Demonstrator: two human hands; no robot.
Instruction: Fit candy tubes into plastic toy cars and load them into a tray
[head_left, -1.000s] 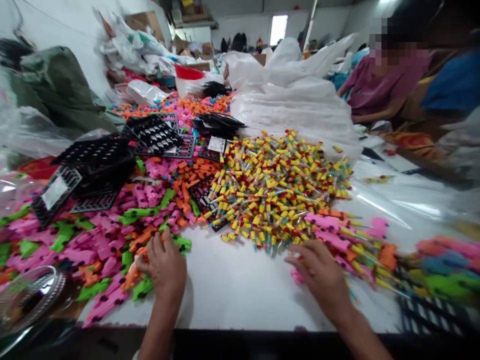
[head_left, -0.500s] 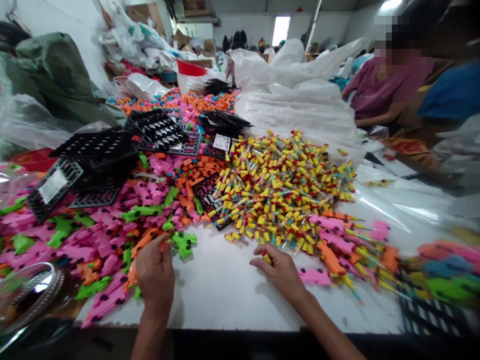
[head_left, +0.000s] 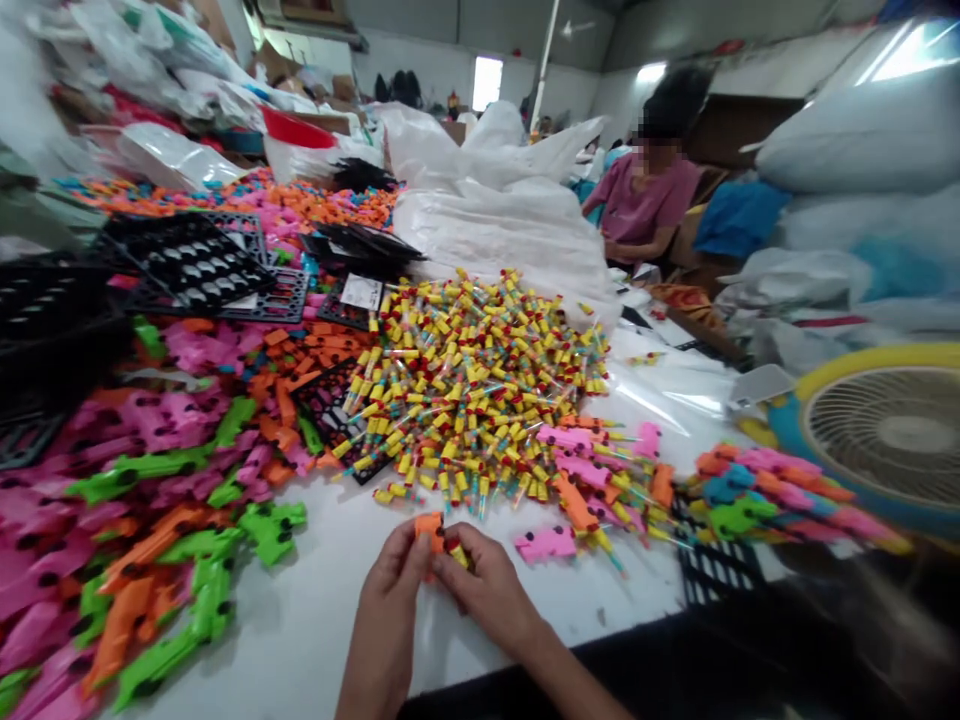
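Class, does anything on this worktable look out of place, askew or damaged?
One black plastic grid tray looks odd: it lies askew, partly buried under the heap of yellow-and-red plastic tubes, while other black plastic trays lie piled behind.

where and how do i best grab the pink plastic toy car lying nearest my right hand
Likely best pinched across the middle of the pink plastic toy car, from the near side: its long body faces white tabletop there, with the heap of yellow-and-clear tubes beyond.

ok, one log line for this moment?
left hand: holds orange toy car | right hand: holds yellow piece | hands: close together | piece-to-car contact: unclear | beyond hands: pile of yellow pieces
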